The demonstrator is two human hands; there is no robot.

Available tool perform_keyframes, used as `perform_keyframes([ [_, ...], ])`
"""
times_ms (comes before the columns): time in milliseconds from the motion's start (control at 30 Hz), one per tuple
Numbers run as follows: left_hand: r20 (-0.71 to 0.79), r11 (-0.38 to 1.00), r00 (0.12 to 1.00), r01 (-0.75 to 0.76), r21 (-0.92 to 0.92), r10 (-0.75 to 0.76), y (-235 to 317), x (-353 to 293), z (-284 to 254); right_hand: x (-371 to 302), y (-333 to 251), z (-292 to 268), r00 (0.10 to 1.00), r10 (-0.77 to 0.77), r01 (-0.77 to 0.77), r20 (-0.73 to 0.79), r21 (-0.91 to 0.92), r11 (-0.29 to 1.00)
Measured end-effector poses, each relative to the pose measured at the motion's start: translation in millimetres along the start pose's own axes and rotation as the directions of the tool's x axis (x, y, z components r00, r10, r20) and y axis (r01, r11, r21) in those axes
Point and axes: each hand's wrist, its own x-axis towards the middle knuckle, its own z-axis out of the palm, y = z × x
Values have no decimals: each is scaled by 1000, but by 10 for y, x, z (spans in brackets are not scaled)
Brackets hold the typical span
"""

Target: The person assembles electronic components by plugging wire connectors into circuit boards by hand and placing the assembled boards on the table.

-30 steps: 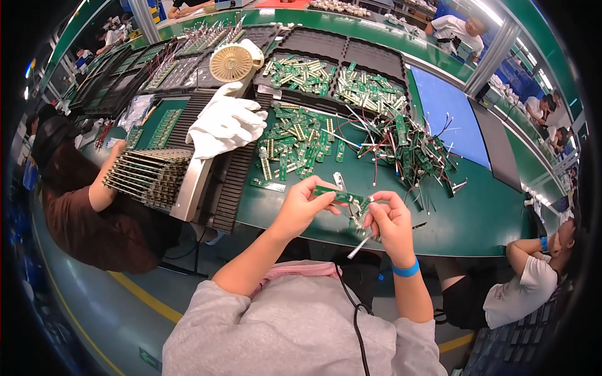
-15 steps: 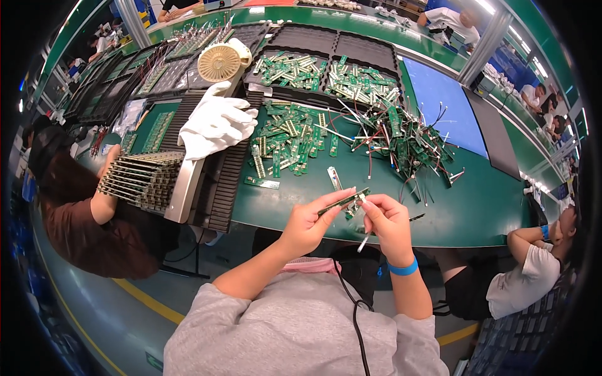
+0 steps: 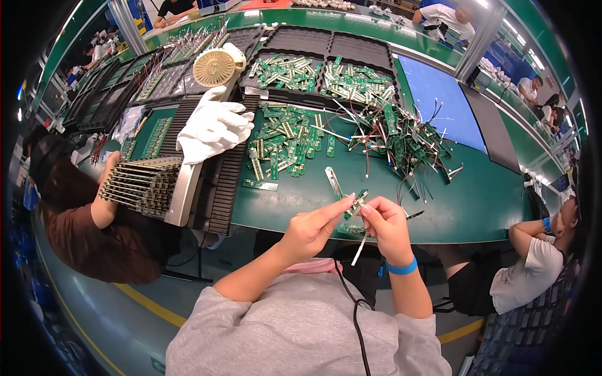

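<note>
Over the near edge of the bench, a small green circuit board (image 3: 357, 203) is pinched in the fingers of my left hand (image 3: 312, 228). Its components face up, and part of it is hidden behind the fingers. My right hand (image 3: 389, 229) is closed at the board's right end, thumb and forefinger together. A thin white cable (image 3: 359, 249) hangs from below those fingers; where it meets the board is hidden. Just beyond my hands, a narrow board strip (image 3: 333, 182) lies on the green bench (image 3: 282, 210). Another board (image 3: 350, 229) shows beneath my hands.
Loose boards (image 3: 290, 135) lie ahead, with black trays (image 3: 301, 39) of boards behind them. Wired boards are heaped (image 3: 401, 135) to the right, near a blue sheet (image 3: 439, 94). Left stands a ribbed black rack (image 3: 224, 188) with white gloves (image 3: 213, 128) and a fan (image 3: 214, 67). Co-workers sit both sides.
The board has turned in my fingers, so its component side now shows and less of it sticks out over my left hand. The white cable hangs further out below my right hand.
</note>
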Motion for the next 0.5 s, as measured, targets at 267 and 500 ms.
perform_keyframes([
  [267,-6,991,993,113,-68,-114,14,-48,-30,-3,-24,-50,997,60,-58,53,-37,998],
  [500,-72,998,996,-52,47,56,-26,-73,41,23,41,27,999,16,-15,33,-32,999],
])
